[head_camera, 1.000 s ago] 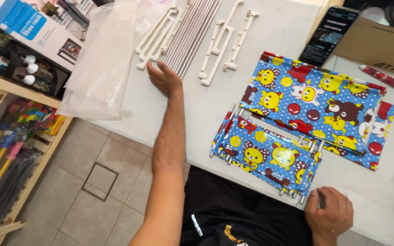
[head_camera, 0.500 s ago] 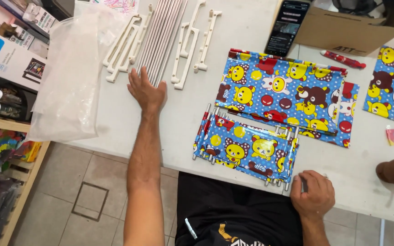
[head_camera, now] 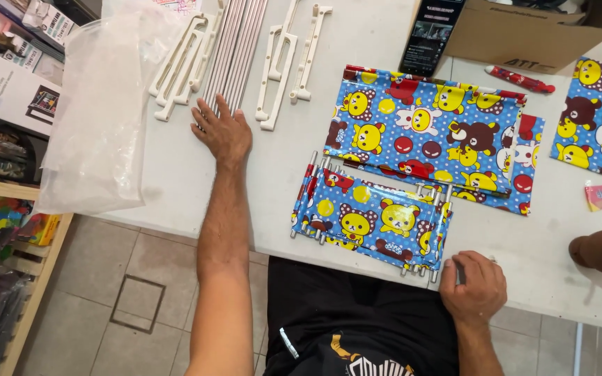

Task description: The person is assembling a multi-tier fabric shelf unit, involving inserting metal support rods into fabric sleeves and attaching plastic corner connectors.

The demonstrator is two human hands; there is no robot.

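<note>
Head camera, looking straight down. White table (head_camera: 357, 209) over a grey tiled floor (head_camera: 113, 278); shelving with boxes and coloured items runs along the left edge.

Left hand (head_camera: 222, 130): flat, palm down, fingers spread, fingertips touching the lower ends of a bundle of pale metal rods (head_camera: 237, 49). White plastic frame pieces (head_camera: 179, 63) lie just left of the rods, more white frame pieces (head_camera: 290, 59) just right. Crumpled clear plastic bag (head_camera: 99, 118) hangs over the table's left edge.

Right hand (head_camera: 474, 289): at the near table edge, fingers curled, knuckles up. It appears to pinch something small and dark; cannot tell what. It sits just beside the lower right corner of a folded cartoon-print fabric panel (head_camera: 374, 219) with metal tubes at its ends. A larger sheet of the same fabric (head_camera: 426, 132) lies just beyond it.

Cut off or unclear: a cardboard box (head_camera: 531, 31) at the top edge, a phone (head_camera: 430, 35) leaning against it; another fabric piece (head_camera: 593, 115) at the right edge; a brown rounded object (head_camera: 597, 252), partly out of frame, unidentified.
</note>
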